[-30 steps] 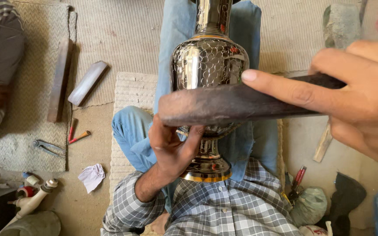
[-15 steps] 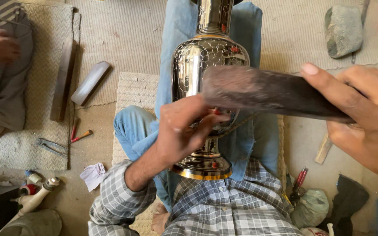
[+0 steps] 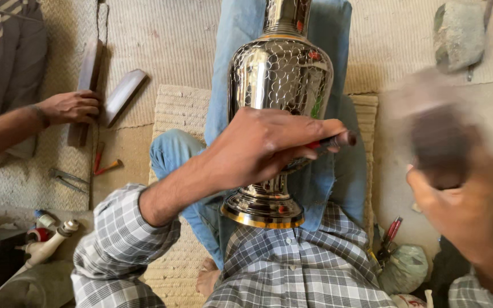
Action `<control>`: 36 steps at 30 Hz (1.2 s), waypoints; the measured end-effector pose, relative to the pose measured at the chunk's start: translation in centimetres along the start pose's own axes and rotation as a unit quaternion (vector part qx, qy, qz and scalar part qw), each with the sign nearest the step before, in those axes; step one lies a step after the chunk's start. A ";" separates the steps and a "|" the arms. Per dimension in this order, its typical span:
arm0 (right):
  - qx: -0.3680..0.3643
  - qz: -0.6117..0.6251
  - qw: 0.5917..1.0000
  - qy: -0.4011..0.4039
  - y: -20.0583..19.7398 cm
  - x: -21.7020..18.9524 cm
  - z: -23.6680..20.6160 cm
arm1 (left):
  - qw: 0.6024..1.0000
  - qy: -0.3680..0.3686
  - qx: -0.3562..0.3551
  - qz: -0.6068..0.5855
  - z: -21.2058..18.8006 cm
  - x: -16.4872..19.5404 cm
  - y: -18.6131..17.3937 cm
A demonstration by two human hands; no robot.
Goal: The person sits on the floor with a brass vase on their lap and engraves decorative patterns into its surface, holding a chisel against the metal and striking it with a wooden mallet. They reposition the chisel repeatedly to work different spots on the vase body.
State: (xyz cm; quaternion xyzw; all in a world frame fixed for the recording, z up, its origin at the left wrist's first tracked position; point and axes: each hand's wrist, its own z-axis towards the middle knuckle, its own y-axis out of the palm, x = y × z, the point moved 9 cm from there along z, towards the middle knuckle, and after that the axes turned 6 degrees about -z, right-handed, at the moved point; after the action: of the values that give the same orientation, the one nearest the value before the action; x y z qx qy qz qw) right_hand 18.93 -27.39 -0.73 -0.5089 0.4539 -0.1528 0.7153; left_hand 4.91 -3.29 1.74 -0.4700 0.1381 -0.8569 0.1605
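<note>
I am seeing soft, even daylight filling the frame, casting only faint shadows. Bright glare is streaking across the polished metal vase [image 3: 281,85] at centre. At the right of the frame, my right hand [image 3: 463,199] and the dark block [image 3: 437,134] it grips are smearing with heavy motion blur. My left hand [image 3: 263,145] is staying sharp.

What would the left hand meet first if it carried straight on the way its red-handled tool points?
The left hand points its tool rightward; past the vase the next thing looks like the blurred dark block in the right hand, though depth is unclear.
</note>
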 end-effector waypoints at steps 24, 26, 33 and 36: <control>0.153 -0.426 0.855 -0.253 9.9 -0.2 -8.4 | 0.942 0.066 -0.330 0.001 3.1 0.4 5.2; 0.182 -0.075 0.968 -0.154 7.5 1.8 -7.8 | 0.942 0.082 -0.324 0.019 2.9 0.5 5.1; 0.179 0.055 0.964 -0.190 4.7 1.2 -6.6 | 0.968 0.053 -0.237 0.058 1.9 -0.1 3.1; 0.160 -0.009 0.961 -0.224 3.2 0.3 -5.2 | 0.987 0.044 -0.140 0.065 0.7 0.0 1.4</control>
State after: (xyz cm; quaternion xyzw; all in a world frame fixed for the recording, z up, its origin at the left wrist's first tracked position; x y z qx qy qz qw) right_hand 14.17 -29.27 -4.00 -0.4130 0.2475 -0.1119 0.8693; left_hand 5.70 -4.66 1.57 -0.4394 0.2940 -0.8367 0.1427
